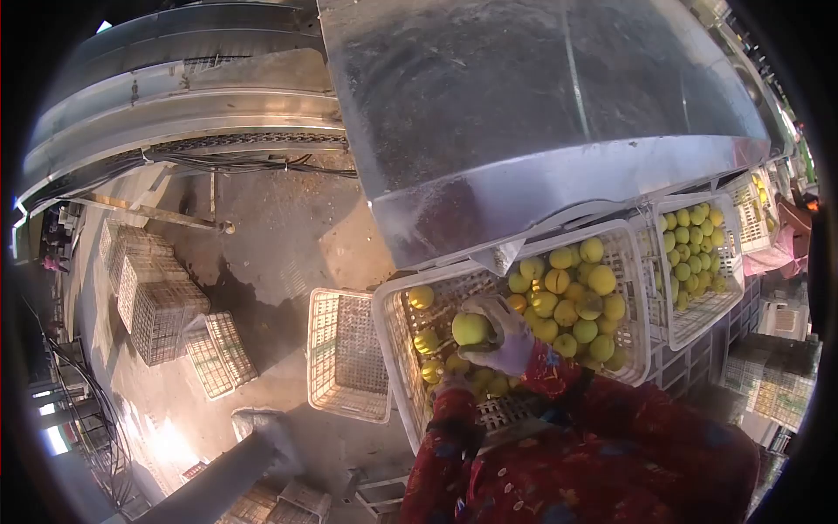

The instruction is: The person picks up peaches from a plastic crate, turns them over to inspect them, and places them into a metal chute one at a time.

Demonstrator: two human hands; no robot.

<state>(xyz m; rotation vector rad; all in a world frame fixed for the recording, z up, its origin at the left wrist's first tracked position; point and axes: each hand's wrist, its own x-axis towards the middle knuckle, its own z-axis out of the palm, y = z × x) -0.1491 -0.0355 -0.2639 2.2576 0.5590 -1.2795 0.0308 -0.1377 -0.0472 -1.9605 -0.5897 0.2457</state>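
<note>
The right hand (506, 339) (gloved) curls round a fruit (471, 329) over the crate (390, 349), towards nine o'clock; whether the left hand (452, 382) pinches anything, I cannot tell. A loose hold could drop and bruise the fruit.

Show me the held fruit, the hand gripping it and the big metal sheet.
Held fruit (471, 329), head view: its visible side.
Right hand (508, 341), head view: its middle.
Metal sheet (497, 87), head view: its bare top.
</note>
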